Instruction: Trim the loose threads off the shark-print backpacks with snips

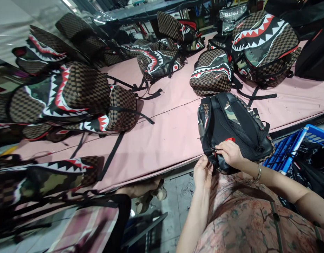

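The backpack (pixel 220 123) lies straps-up on the pink table (pixel 174 140), apparently for access, the right hand (pixel 230 153) pinching its black strap (pixel 210 150), the left hand (pixel 203 174) bunched below, hold unclear.

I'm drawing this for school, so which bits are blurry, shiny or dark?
Head view, lower left: the plaid cloth and shark-teeth backpack look smeared; head view, right of centre: the black-backed backpack looks sharper; head view, top: the silvery pouch glints; head view, lower middle: beneath the pink table looks shadowy.
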### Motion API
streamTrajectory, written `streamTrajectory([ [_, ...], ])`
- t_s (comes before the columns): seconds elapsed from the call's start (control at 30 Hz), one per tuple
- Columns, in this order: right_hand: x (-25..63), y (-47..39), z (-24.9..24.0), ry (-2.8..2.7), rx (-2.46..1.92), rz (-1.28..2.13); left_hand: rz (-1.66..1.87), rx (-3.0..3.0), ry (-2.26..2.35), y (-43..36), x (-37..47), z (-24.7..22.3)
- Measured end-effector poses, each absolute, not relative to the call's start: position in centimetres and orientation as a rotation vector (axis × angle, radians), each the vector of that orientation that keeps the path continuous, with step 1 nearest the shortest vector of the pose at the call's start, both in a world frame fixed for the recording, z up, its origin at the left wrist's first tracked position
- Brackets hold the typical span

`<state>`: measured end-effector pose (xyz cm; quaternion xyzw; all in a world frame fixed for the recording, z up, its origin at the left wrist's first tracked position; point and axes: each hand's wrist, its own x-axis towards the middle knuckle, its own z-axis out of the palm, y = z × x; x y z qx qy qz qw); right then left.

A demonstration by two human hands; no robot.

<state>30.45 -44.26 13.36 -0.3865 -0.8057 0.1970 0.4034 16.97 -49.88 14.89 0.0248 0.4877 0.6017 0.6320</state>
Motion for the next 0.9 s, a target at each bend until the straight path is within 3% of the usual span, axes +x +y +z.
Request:
streamTrajectory([
  [0.2,28.3,-42.3,14.1,-1.612,-1.121,1.396,1.461,0.226,1.252,-50.3,17.4,14.3],
  [0.3,26.7,-41.1,14.1,-1.562,-1.14,1.58,1.541,0.34,1.361,-50.8,17.7,14.2],
  [0.57,25.3,-40.4,14.2,-1.811,-1.182,1.379,1.539,0.365,1.444,-51.3,15.8,13.5],
  [0.8,26.9,-42.1,12.7,-1.995,-1.254,1.269,0.936,0.92,1.585,-48.5,10.4,13.5],
  [0.9,27.1,-43.5,11.7,-1.975,-1.272,1.208,1.047,0.831,1.517,-47.7,10.1,13.7],
])
